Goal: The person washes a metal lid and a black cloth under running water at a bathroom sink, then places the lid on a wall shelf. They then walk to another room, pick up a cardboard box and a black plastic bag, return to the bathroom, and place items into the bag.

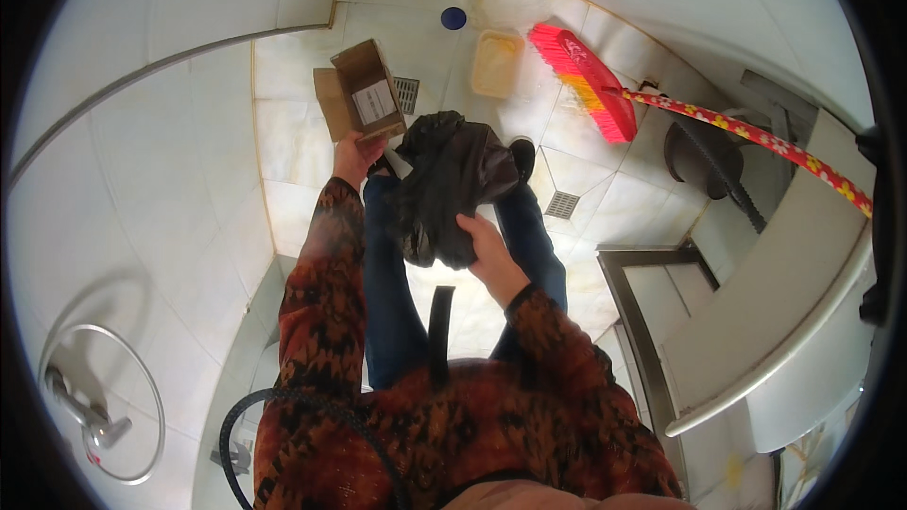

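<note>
A small open cardboard box, with a white printed label on it, is gripped at its near edge by my left hand. My right hand is closed on the lower right side of a crumpled black plastic bag. The bag hangs in front of my legs, right beside the box, and its upper left part comes close to my left fingers. What the bag contains, if anything, is hidden.
A red broom with a flowered handle lies at the upper right. Near it are a yellowish plastic tray and a blue round lid. Floor drains break the tiles. A white basin juts in at right; a shower tap is on the left wall.
</note>
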The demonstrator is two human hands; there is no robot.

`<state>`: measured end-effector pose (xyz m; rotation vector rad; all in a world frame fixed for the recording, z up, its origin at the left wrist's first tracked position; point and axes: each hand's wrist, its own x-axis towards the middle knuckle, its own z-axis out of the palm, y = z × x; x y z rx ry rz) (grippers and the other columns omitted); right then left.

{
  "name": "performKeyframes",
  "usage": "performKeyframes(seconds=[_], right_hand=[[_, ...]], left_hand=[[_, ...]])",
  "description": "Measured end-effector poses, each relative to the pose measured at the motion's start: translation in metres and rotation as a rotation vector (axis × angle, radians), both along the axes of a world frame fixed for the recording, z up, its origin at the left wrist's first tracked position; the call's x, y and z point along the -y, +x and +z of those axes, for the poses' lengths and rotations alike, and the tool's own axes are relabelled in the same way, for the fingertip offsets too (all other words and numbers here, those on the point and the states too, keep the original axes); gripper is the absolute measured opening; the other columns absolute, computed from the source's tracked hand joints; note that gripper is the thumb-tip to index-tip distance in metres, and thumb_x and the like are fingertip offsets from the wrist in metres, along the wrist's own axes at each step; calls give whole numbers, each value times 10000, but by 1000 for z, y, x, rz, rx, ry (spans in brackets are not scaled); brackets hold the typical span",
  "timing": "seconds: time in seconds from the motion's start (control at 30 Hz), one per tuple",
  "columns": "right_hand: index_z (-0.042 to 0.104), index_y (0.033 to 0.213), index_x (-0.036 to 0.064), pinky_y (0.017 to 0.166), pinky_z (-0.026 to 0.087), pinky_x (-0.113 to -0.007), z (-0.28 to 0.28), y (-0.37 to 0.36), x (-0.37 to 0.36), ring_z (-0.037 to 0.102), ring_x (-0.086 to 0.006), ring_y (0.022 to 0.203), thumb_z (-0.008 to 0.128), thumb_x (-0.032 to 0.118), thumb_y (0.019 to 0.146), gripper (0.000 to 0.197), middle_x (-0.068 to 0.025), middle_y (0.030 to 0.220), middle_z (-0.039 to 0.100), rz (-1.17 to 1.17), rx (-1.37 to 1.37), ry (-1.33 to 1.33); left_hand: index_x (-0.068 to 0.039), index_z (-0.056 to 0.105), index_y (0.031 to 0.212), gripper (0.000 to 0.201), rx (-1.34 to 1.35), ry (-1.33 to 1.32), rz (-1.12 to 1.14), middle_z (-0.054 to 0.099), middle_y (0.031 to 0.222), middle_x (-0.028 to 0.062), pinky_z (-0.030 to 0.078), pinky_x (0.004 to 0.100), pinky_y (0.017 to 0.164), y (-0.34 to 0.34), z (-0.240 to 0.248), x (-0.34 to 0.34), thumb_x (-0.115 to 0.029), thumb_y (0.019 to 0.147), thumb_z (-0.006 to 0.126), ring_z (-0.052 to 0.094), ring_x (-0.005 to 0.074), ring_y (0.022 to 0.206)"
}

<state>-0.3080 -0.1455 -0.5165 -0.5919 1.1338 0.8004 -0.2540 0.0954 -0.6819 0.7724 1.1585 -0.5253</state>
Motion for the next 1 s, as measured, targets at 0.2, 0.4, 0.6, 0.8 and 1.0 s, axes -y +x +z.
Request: performKeyframes(seconds=[0.2, 0.4, 0.6, 0.8, 1.0], right_hand=[[423, 1143, -45, 793, 491, -351, -18, 3, -23, 573, -257, 937, 490, 136, 851, 350, -163, 1068, 549, -47, 18, 42], [431, 1157, -43, 849, 466, -317, -49, 11, -21, 566, -210, 957, 485, 99, 857, 337, -139, 1107, 537, -88, 34, 120], [445, 1143, -45, 846, 467, -310, -77, 17, -26, 574, -211, 946, 497, 100, 855, 327, -138, 1087, 554, -62, 66, 111], [445, 1146, -42, 851, 464, -308, -87, 23, -27, 572, -210, 949, 498, 97, 858, 324, -139, 1085, 556, -150, 80, 61], [437, 1157, -44, 874, 450, -317, -91, 36, -21, 558, -223, 981, 490, 114, 863, 338, -141, 1099, 548, -153, 105, 31]], left_hand=[[78, 440, 1104, 380, -4, 75, 84, 578, 1039, 212, 504, 356, 713, 33, -61, -22, -207, 872, 342, 603, 304, 893], [47, 415, 1083, 322, 106, 8, 162, 590, 972, 228, 507, 369, 679, 57, -107, -51, -164, 845, 364, 616, 336, 827], [52, 422, 1107, 348, 134, 31, 156, 570, 1025, 223, 487, 380, 764, 73, -125, -52, -186, 860, 365, 584, 340, 912], [19, 271, 1264, 627, 119, -26, 256, 435, 1215, 233, 429, 443, 847, 61, -117, -41, -418, 854, 458, 521, 335, 1028], [-77, 154, 1376, 820, 57, -12, -2, 389, 1298, 137, 333, 462, 916, 7, -55, -44, -528, 795, 516, 391, 267, 1177]])
